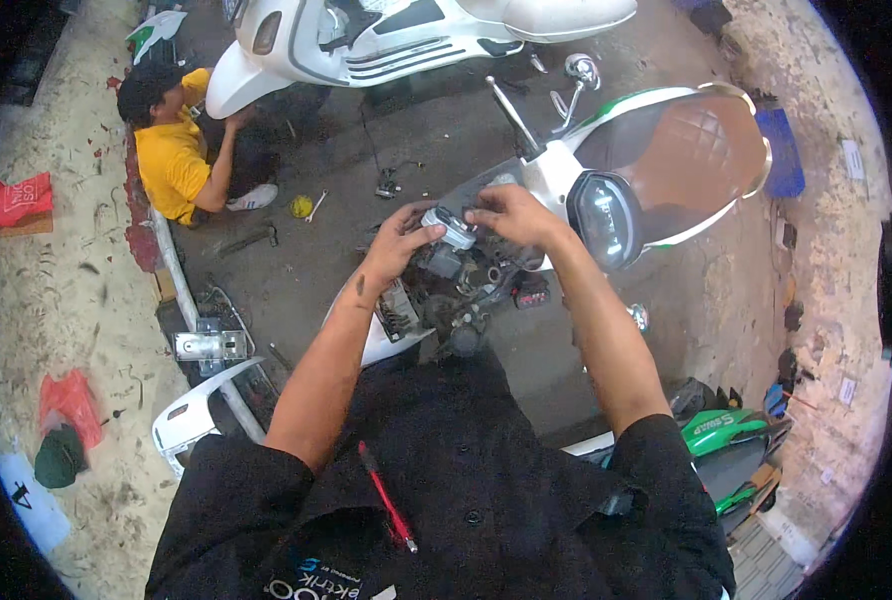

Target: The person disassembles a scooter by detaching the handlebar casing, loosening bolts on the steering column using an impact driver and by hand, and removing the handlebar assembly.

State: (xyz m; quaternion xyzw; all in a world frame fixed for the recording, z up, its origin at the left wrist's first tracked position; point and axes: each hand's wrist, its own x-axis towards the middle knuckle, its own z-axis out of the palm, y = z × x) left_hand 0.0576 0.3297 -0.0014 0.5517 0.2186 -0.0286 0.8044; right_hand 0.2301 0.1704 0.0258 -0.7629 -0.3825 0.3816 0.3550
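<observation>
My left hand (398, 240) is closed around a small silver-grey metal part (450, 228) with a dark end, the thumb lying along its side. My right hand (514, 214) meets it from the other side, fingers curled and pinched beside the dark end; what lies between those fingertips is too small to make out. Below both hands are exposed dark mechanical parts (466, 285) of a partly stripped vehicle. Just right of my right hand stands a white and green scooter (563, 172) with a brown seat (701, 150) and a round dark instrument panel (606, 220).
A person in a yellow shirt (174, 170) crouches by another white scooter (366, 50) at the far left. On the floor lie a wrench (317, 206), a yellow round object (300, 207) and a hammer-like tool (251, 240). A white body panel (188, 420) sits at near left.
</observation>
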